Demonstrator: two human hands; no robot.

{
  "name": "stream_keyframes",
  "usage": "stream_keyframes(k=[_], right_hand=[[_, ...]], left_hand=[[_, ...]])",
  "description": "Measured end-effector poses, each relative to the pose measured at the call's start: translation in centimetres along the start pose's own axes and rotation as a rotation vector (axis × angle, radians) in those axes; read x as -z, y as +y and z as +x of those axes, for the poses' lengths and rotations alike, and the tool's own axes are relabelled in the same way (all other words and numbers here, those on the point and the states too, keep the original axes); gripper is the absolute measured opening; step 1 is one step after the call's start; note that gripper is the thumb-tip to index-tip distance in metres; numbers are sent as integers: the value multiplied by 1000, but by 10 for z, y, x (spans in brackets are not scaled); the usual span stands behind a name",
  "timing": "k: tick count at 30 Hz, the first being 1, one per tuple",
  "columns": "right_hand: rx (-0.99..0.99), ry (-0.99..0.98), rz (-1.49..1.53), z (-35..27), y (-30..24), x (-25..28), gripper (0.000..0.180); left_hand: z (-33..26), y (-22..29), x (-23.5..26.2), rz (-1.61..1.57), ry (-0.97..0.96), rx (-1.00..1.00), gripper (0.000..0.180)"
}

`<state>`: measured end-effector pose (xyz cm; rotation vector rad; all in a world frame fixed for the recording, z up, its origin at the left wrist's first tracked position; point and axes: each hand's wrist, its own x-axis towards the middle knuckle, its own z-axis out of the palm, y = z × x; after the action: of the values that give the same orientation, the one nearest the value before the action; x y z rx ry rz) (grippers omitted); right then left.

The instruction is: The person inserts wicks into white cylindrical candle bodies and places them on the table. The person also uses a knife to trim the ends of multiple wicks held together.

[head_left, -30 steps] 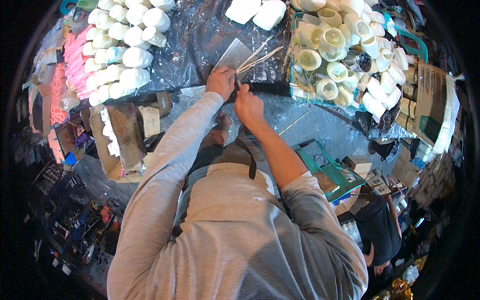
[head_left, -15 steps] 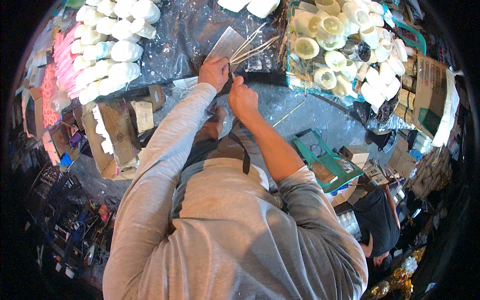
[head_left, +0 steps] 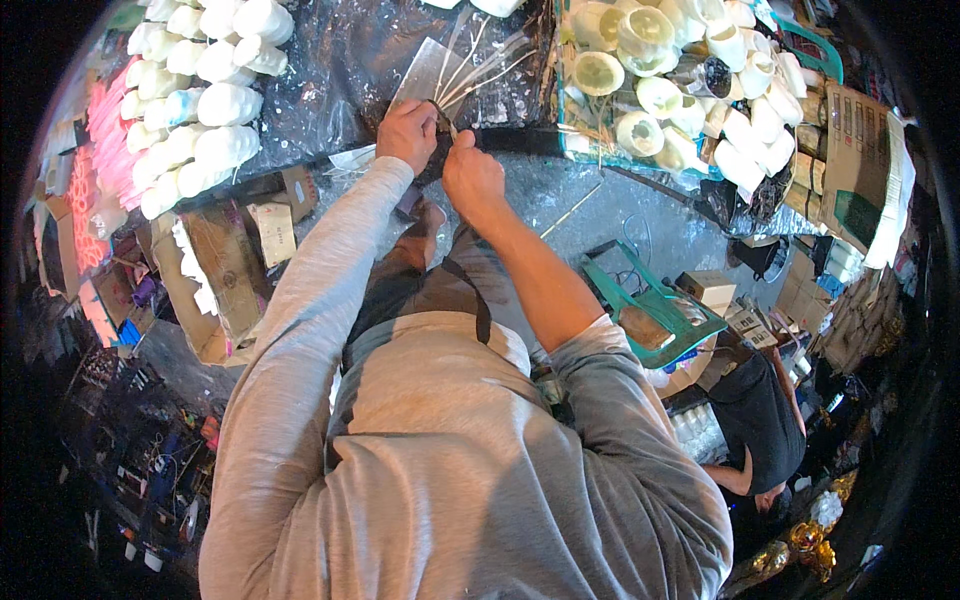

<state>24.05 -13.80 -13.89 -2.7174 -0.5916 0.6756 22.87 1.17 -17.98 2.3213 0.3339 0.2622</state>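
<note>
My left hand (head_left: 408,132) is closed at the table's near edge. From its fingertips a bundle of thin pale strips (head_left: 468,78) fans away over the table; they look smeared by motion. A flat greyish-clear sheet (head_left: 424,72) lies just beyond that hand, partly under the strips. Close beside it on the right, my right hand (head_left: 474,172) is closed, thumb uppermost, pinching something thin at the base of the strips; its kind is hidden. A small dark curved piece (head_left: 440,112) shows between the two hands.
Rows of white rounded pieces (head_left: 226,138) stand at the left of the black-covered table (head_left: 325,70). Hollow cream cups (head_left: 640,134) crowd a tray at the right. Below are an open cardboard box (head_left: 230,290), a green plastic chair (head_left: 665,325) and a person in dark clothes (head_left: 752,420).
Both hands have shifted slightly left in the picture, as has the whole scene. The strips are spread wider and blurred. A dark curved piece now shows between the hands.
</note>
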Motion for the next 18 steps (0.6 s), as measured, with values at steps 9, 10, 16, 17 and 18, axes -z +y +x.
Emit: stream_keyframes(k=[9, 10, 16, 17, 18], right_hand=[[-31, -64, -98, -2, -11, -7, 17], [-25, -61, -112, -2, -13, -8, 17], [-55, -67, -96, -17, -8, -19, 22], [-52, -60, -82, -19, -5, -20, 23], [-41, -43, -62, -22, -2, -21, 25]], left_hand=[[-2, 0, 1, -2, 0, 5, 8], [-1, -1, 2, -4, 3, 5, 8], [-7, -8, 11, 30, -53, -78, 9], [-9, -8, 11, 39, -65, -79, 9], [-9, -9, 11, 47, -80, -81, 9]])
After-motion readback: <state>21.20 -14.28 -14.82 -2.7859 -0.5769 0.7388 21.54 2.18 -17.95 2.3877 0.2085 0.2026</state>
